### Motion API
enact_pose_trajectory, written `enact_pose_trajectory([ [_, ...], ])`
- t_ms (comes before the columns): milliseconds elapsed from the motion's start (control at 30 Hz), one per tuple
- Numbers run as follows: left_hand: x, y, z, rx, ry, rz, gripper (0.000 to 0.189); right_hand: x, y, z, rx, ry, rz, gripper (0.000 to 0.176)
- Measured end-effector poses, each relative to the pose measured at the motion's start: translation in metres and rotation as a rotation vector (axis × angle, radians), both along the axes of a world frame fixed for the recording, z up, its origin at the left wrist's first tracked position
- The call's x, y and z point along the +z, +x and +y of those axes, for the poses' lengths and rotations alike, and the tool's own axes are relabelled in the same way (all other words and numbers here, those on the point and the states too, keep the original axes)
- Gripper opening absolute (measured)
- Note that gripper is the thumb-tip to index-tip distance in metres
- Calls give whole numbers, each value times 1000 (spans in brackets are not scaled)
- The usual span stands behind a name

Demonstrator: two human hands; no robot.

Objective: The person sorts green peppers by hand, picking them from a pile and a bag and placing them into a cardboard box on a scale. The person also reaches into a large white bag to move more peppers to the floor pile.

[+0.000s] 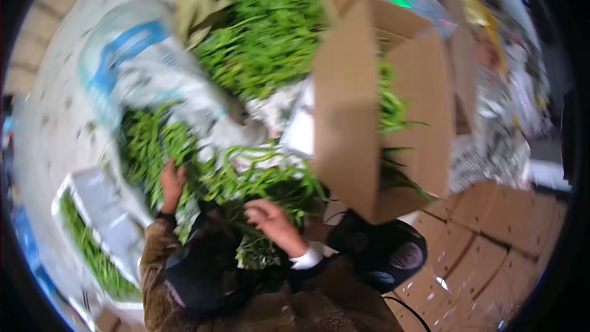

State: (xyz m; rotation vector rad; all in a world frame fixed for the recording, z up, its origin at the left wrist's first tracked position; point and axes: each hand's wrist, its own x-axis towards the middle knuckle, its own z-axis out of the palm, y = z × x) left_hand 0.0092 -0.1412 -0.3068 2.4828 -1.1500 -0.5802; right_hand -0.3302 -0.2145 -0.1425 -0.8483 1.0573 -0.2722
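Long green chili peppers (246, 175) lie in a loose heap in front of me, spilling from the mouth of a white and blue plastic sack (184, 80). My left hand (173, 185) reaches into the peppers on the left side of the heap, its fingers slightly apart and touching them. Over the near edge of the heap is my right hand (273, 224), fingers loosely bent and apart, with nothing plainly held. Motion blur softens both hands. To the right, a tall open cardboard box (344, 104) has some peppers inside it.
A larger pile of peppers (264, 31) lies at the back. A white foam box (110, 215) stands at left, with peppers along its side. My dark shoe (381, 252) is beside flattened brown cardboard (485, 246). Crumpled silvery plastic (491, 154) lies at far right.
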Motion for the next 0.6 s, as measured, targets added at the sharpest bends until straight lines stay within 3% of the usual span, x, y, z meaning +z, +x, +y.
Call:
enact_pose_trajectory([
  [67, 10, -4, 17, -44, -155, 35, 43, -8, -7, -4, 10, 71, 68, 29],
  [100, 26, -7, 20, -80, -180, -53, 43, -17, -9, -5, -10, 87, 108, 31],
  [167, 14, 5, 48, -43, -168, -196, 42, -25, -11, -6, -2, 109, 121, 34],
  [233, 28, 11, 55, 538, -272, 473, 29, -25, -7, -7, 33, 137, 115, 34],
  [300, 57, 11, 54, 554, -401, 682, 24, -30, -1, -3, 74, 99, 123, 34],
  [367, 80, 14, 50, 620, -343, 910, 23, -30, 5, -3, 105, 125, 124, 33],
  [433, 92, 18, 36, 558, -321, 965, 25, -33, 10, -1, 168, 88, 134, 33],
  [500, 127, 23, 8, 270, -49, 1019, 29, -29, 15, -4, 195, 74, 119, 33],
  [533, 122, 23, 1, 280, -54, 1019, 29, -30, 17, -3, 209, 78, 139, 33],
  [600, 106, 27, -13, -98, 114, 1023, 39, -32, 20, -2, 227, 80, 159, 33],
])
